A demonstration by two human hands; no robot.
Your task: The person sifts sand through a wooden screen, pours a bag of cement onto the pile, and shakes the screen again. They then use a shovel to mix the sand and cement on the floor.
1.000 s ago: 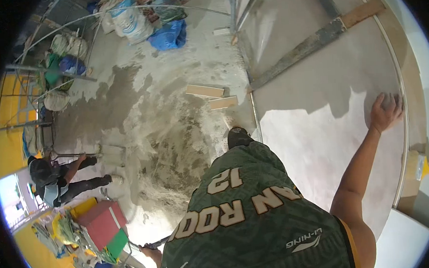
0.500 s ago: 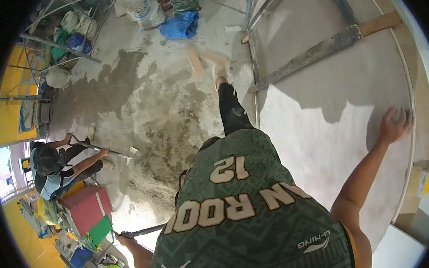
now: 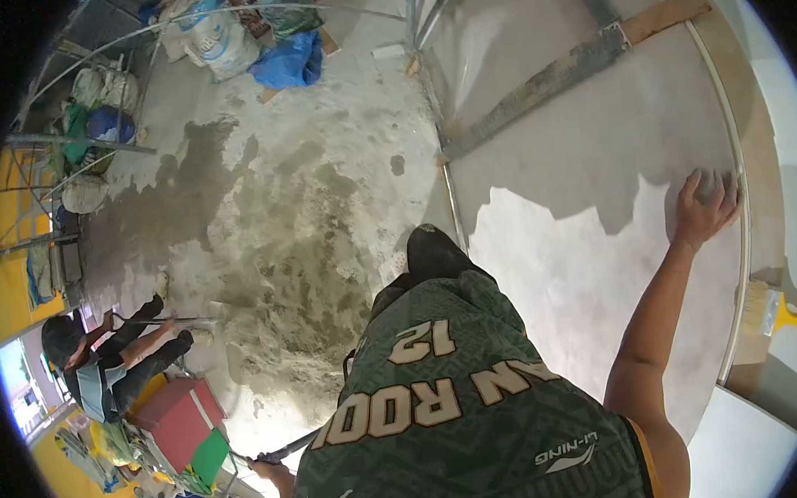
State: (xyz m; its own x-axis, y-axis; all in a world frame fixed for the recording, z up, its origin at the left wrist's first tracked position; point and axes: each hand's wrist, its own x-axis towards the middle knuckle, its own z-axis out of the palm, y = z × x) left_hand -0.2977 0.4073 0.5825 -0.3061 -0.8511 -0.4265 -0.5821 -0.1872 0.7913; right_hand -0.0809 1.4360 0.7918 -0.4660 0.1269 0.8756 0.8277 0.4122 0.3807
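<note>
My right hand [image 3: 708,209] rests on the pale, smooth panel [image 3: 544,268] at the right, close to its edge strip, with the fingers apart. Low on the left, my left hand [image 3: 275,474] is closed round a dark pole [image 3: 293,447], which runs behind my green jersey [image 3: 459,372]. The pole's far end is hidden by my body. A grey beam [image 3: 535,102] with a wooden end lies across the panel.
Another person [image 3: 107,363] holds a long-handled tool at the left, beside a red box [image 3: 178,418]. Scaffold poles [image 3: 77,142], filled sacks [image 3: 216,42] and a blue bag [image 3: 290,63] stand further off. Wet patches mark the concrete floor [image 3: 297,200]. A yellow-handled brush [image 3: 771,311] lies at right.
My outstretched leg has drawn back under me. The loose wood pieces have left the spot by my foot, and wood now shows beside the blue bag. The other person bends lower.
</note>
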